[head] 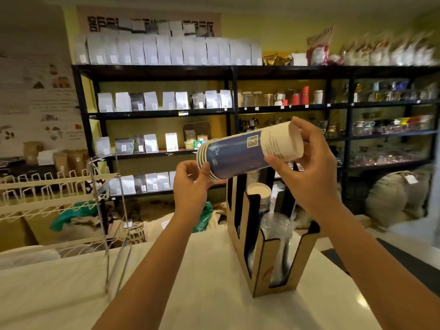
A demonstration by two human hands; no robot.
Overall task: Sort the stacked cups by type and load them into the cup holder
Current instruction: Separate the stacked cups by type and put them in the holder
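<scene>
The stack of blue paper cups (247, 152) lies sideways in the air above the cup holder (266, 256), which stands on the white worktop (202, 270). My right hand (307, 163) is curled round the white end, my left hand (190, 184) closed on the rims. I judge this the loading step: next I must upend the stack and lower it into a free slot, beside the clear cups (277, 232).

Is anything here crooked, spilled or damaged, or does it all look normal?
Nothing is spilled or visibly damaged. The stack of paper cups lies sideways in the air, held at its ends by the left hand and right hand. The cup holder stands upright on the white counter.
</scene>
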